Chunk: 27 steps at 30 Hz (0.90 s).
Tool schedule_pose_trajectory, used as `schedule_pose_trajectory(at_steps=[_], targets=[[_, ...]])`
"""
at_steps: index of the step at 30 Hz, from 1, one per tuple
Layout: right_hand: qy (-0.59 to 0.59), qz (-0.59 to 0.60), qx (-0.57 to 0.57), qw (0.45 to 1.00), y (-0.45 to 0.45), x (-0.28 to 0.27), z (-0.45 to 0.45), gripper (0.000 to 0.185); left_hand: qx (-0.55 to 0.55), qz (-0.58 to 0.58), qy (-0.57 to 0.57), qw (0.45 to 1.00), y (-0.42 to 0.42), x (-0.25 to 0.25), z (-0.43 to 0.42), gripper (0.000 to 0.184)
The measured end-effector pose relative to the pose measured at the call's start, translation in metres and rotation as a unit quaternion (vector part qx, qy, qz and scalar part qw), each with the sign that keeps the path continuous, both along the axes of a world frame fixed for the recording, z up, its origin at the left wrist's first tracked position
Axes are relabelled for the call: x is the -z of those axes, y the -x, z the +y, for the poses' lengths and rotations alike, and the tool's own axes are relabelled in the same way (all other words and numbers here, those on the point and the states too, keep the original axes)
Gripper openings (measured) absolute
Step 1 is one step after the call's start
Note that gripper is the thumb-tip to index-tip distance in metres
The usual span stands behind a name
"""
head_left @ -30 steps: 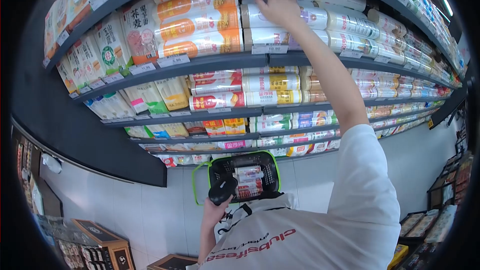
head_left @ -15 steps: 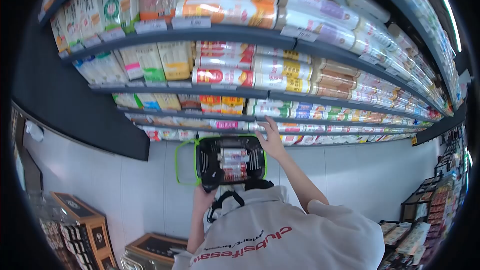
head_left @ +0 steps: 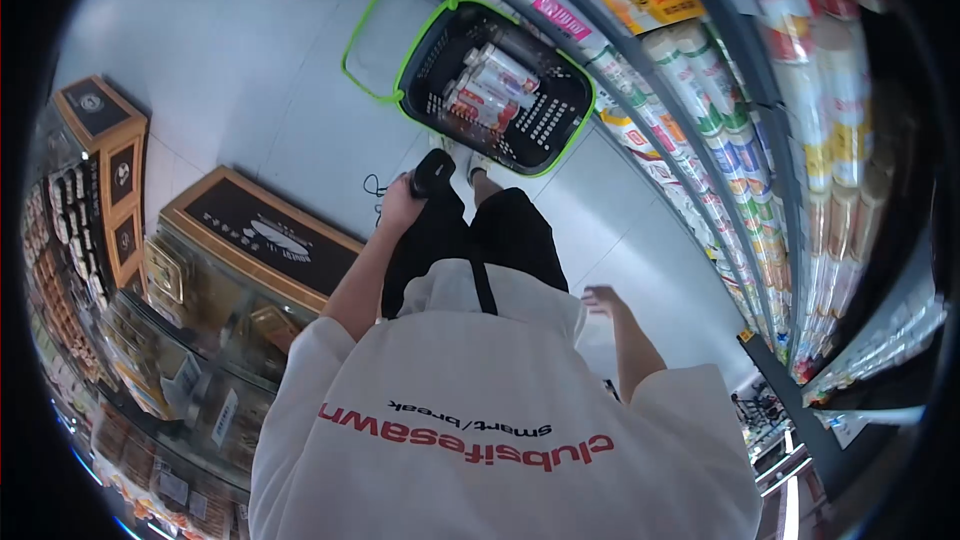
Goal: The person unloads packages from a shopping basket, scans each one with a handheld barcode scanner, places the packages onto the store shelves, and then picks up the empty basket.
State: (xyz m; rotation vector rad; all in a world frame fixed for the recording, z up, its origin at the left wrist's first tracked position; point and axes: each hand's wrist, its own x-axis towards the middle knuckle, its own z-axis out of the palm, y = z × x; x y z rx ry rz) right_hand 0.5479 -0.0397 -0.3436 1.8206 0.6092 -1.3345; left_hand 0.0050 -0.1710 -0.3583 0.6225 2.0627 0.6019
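The left hand (head_left: 405, 204) is gripping a black handheld device (head_left: 434, 172) with its fingers wrapped around it, while the slightly blurred right hand (head_left: 607, 302) is hanging loosely spread, holding nothing visible. The black basket (head_left: 548, 152) is resting on the floor (head_left: 225, 120) near the person's shoe (head_left: 479, 168), its green handle (head_left: 360, 30) jutting out sideways and several cylindrical packs (head_left: 490, 90) lying inside. With the foot standing so close, a careless step could be jolting the basket or snagging its handle, and a slackening left-hand grip could be dropping the device.
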Motion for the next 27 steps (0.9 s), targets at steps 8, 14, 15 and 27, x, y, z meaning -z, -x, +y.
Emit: schedule_pose_trajectory(at_steps=[8,14,15,27], targets=[[-0.270,0.272,-0.190,0.904,0.209,0.195,0.173,0.034,0.003,0.041,-0.032,0.999,-0.036,0.126,0.022,0.033],[-0.224,0.290,-0.545,0.754,0.358,0.370,0.242,0.048,0.103,0.068,0.006,0.992,-0.064,0.188,0.005,0.041],[-0.249,0.309,-0.588,0.705,0.362,0.428,0.252,0.055,0.108,0.070,0.024,0.991,-0.066,0.189,0.006,0.043],[-0.195,0.244,-0.872,0.377,0.503,0.560,0.203,0.051,0.003,0.081,0.052,0.995,-0.051,0.201,0.023,0.037]])
